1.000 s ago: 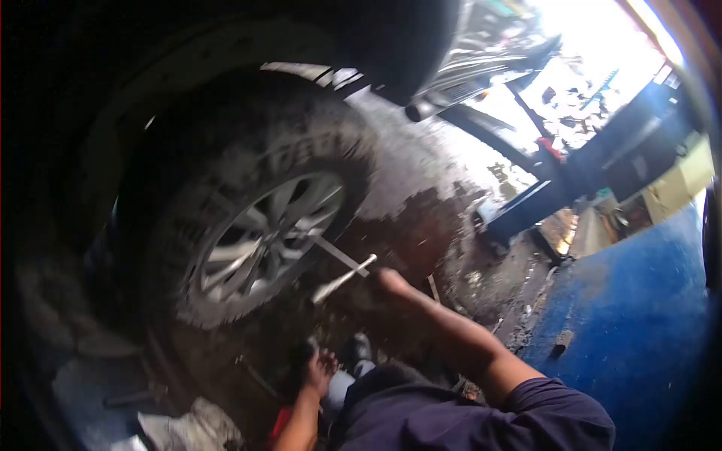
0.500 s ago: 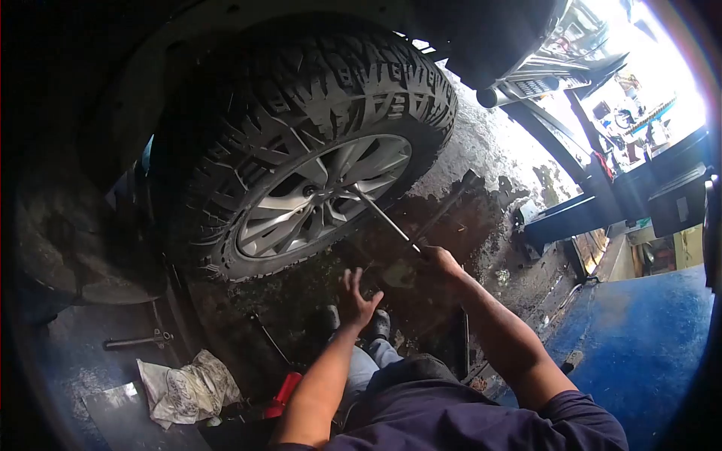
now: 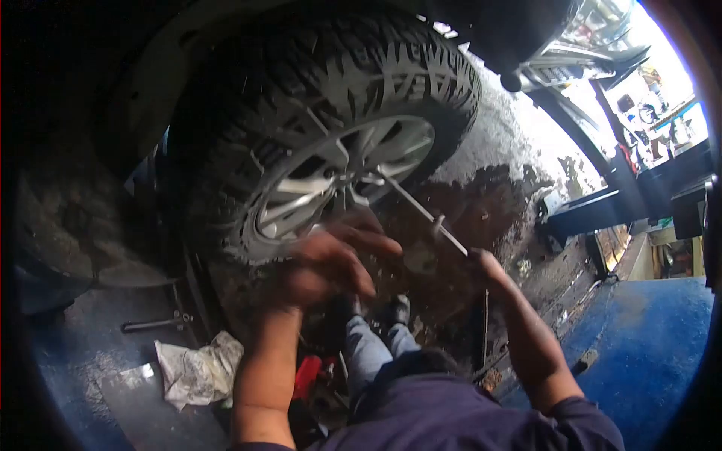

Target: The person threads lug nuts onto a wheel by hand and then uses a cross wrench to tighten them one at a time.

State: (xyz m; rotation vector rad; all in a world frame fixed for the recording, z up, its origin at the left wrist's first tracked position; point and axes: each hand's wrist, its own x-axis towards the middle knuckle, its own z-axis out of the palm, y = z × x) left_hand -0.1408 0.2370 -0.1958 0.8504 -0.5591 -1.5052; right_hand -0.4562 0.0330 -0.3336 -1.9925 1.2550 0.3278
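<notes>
The left hand (image 3: 323, 263) is released, with nothing seen in its grasp, its fingers apart and blurred by motion; whether it touches the tyre behind it cannot be told. The right hand (image 3: 483, 269) is clenched round the near end of a metal bar (image 3: 412, 203), slim, straight and pale with shine, with a small cross piece (image 3: 438, 223) partway along. The bar slants away to the rim (image 3: 406, 143) and meets it close to the centre, apparently at a fastening. The wheel is in place beneath the dark bodywork, its rim seated inside the tyre (image 3: 361, 79). Judging by that, the bar is engaged at one point; how many fastenings are tight, loose or missing is too small to tell.

The rim is smooth silvery metal, with flat-faced spokes fanning from the middle and dark wedge-shaped gaps between them. The tyre is matt black rubber, cut with deep, blocky, jagged tread, greyish with dust along the shoulder.

Beyond the hands, the floor (image 3: 519, 139) is rough pale concrete at the far side, broken by a dark reddish-brown stain (image 3: 481, 203) with ragged edges. At near left lie a crumpled, grimy whitish cloth (image 3: 197, 372) and a slender metal tool (image 3: 154, 325); a bright red object (image 3: 307, 376) is beside the person's legs. At right, a scuffed blue surface (image 3: 639, 331) spreads below a straight-edged dark blue beam (image 3: 594, 210).
</notes>
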